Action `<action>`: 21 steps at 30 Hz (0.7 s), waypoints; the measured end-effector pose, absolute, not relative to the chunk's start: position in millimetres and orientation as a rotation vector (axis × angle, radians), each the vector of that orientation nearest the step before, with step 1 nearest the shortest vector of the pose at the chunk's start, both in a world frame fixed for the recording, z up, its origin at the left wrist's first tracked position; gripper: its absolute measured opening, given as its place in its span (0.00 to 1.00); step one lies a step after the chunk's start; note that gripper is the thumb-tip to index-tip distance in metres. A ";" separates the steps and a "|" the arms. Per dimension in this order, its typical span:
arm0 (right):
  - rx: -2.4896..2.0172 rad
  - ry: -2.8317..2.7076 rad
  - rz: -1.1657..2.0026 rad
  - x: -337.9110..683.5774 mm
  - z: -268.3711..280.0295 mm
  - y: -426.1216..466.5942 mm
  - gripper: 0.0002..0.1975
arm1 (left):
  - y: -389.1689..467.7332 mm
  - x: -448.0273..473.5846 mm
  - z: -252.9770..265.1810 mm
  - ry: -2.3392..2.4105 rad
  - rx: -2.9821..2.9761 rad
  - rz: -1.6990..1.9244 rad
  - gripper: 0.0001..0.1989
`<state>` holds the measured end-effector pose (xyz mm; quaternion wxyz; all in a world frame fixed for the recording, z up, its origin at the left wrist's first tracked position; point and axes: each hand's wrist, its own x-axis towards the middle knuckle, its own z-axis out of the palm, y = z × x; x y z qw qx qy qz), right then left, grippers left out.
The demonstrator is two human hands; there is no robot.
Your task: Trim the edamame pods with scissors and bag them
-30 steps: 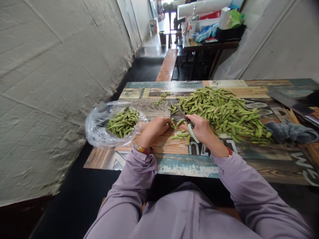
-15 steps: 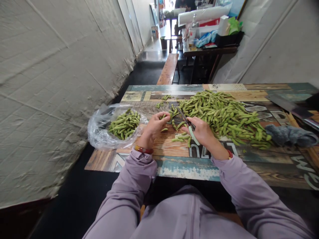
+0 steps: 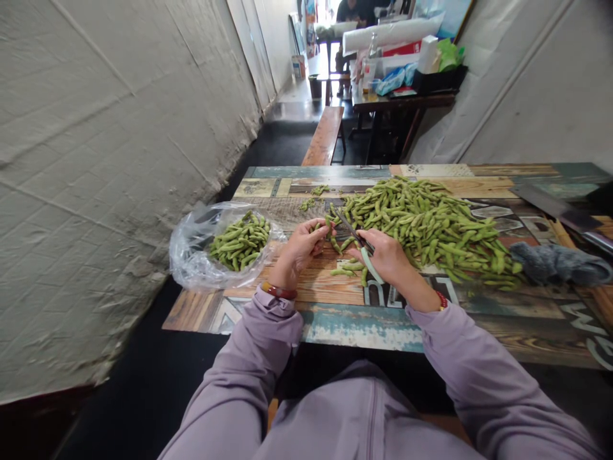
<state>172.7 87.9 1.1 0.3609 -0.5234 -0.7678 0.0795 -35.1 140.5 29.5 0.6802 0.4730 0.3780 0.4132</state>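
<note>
My left hand (image 3: 306, 244) is closed around green soybean pods, with one edamame pod (image 3: 328, 223) upright at its fingertips. In my right hand (image 3: 384, 257) is a pair of scissors (image 3: 345, 223) with pale green handles, its dark blades pointing up and left, close to that pod. A large heap of edamame pods (image 3: 421, 220) lies on the table just beyond my right hand. Several loose pods (image 3: 352, 267) rest below and between the hands. To the left, a clear plastic bag (image 3: 189, 246) stands open with more pods (image 3: 242, 241) inside.
The patterned wooden table (image 3: 354, 322) carries small green trimmings (image 3: 313, 199), a grey cloth (image 3: 558, 262) and a wide dark blade (image 3: 550, 206) at right. Beyond are a bench (image 3: 324, 135) and a cluttered second table (image 3: 407, 100). A wall (image 3: 110, 166) runs along the left.
My left hand has shifted slightly right, and a pod now stands up at its fingertips, nearer the scissor blades. The right hand has barely moved.
</note>
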 end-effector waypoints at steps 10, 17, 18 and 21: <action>-1.377 -1.999 0.210 173.2 1.8 87.3 0.18 | 137.0 -31.7 33.1 0.981 1.107 0.976 0.17; -1.409 -1.990 0.209 172.1 3.8 86.1 0.19 | 137.4 -31.1 28.9 0.939 1.084 0.972 0.18; -1.412 -1.990 0.213 171.8 4.5 85.8 0.18 | 137.4 -30.9 28.7 0.933 1.077 0.980 0.18; -1.425 -2.000 0.227 170.9 6.9 84.6 0.18 | 137.2 -30.2 28.8 0.927 1.053 1.003 0.21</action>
